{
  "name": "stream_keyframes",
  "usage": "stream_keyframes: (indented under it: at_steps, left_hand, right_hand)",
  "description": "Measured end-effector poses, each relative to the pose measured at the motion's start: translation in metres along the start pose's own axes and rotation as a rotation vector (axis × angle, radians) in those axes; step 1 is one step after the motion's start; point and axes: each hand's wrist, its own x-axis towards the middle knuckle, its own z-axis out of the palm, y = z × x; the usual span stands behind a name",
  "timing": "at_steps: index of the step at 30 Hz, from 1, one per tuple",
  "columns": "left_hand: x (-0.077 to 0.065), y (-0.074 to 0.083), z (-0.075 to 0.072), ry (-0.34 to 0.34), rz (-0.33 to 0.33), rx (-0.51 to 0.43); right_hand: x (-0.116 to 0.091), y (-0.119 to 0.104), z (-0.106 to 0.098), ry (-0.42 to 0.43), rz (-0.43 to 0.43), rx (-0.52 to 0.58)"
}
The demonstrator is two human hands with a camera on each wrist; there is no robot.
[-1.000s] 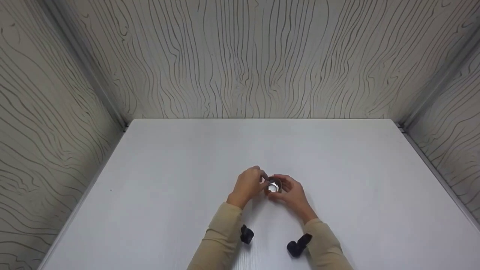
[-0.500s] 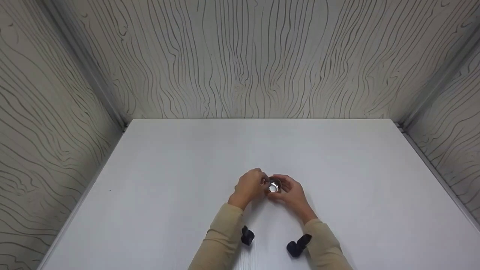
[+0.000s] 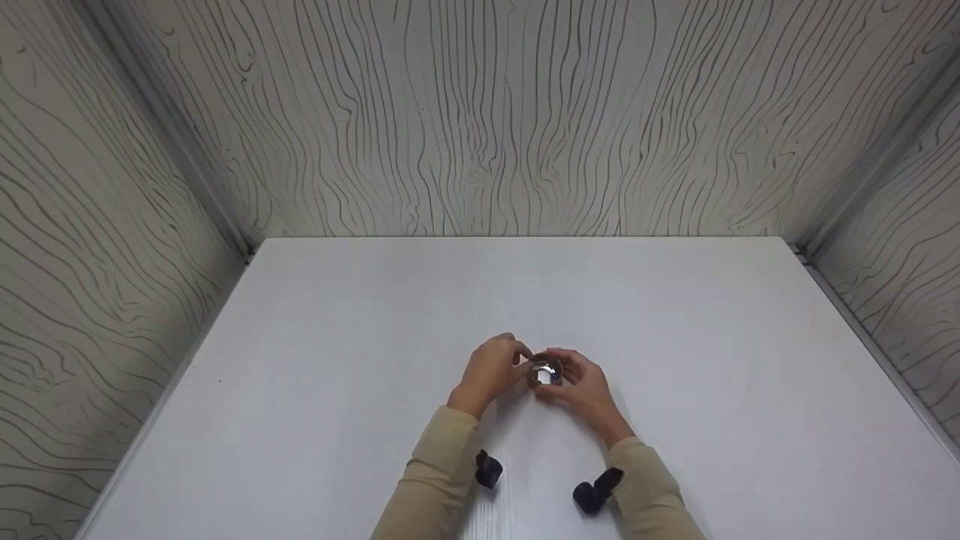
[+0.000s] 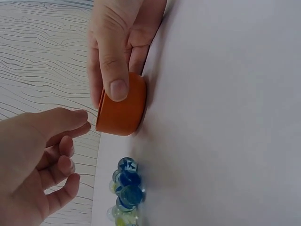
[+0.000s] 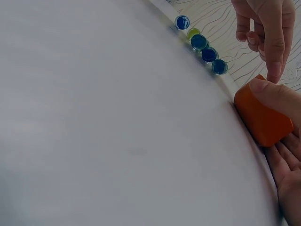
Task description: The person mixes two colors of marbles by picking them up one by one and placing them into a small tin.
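A small orange bowl (image 4: 123, 113) with a shiny metallic inside stands upright on the white table, its rim facing up. My right hand (image 3: 591, 388) grips it from the right, thumb on the near side and fingers around the far side. At its left rim hovers my left hand (image 3: 491, 371), thumb and index fingertips close together, the other fingers loosely bent. No object shows between those fingertips in the left wrist view. Several blue and yellow-green glass marbles (image 4: 129, 190) lie on the table near the bowl, on the left hand's side. Arm and hand hide them in the head view.
The white table (image 3: 360, 307) reaches back to a wood-grain patterned wall (image 3: 480, 120), with similar panels at both sides. Black camera mounts (image 3: 598, 491) stick out from the beige sleeves (image 3: 439, 469) near the wrists.
My left hand dips a little over the bowl's rim, then draws back slightly to the left. The right hand and bowl stay where they were.
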Motion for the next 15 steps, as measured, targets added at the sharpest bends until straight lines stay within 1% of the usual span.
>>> stream_keyframes:
  at_steps: [7, 10, 15]
  left_hand:
    - [-0.002, -0.005, -0.005, -0.004, -0.031, -0.05]
    - [-0.002, -0.007, -0.008, -0.003, -0.038, -0.043]
    - [-0.002, -0.008, -0.012, 0.026, -0.028, -0.007]
  right_hand:
    - [0.001, 0.001, 0.0, 0.012, 0.003, -0.011]
    - [0.001, 0.002, 0.0, 0.011, 0.0, -0.017]
    - [0.0, 0.001, -0.001, 0.001, -0.015, -0.036]
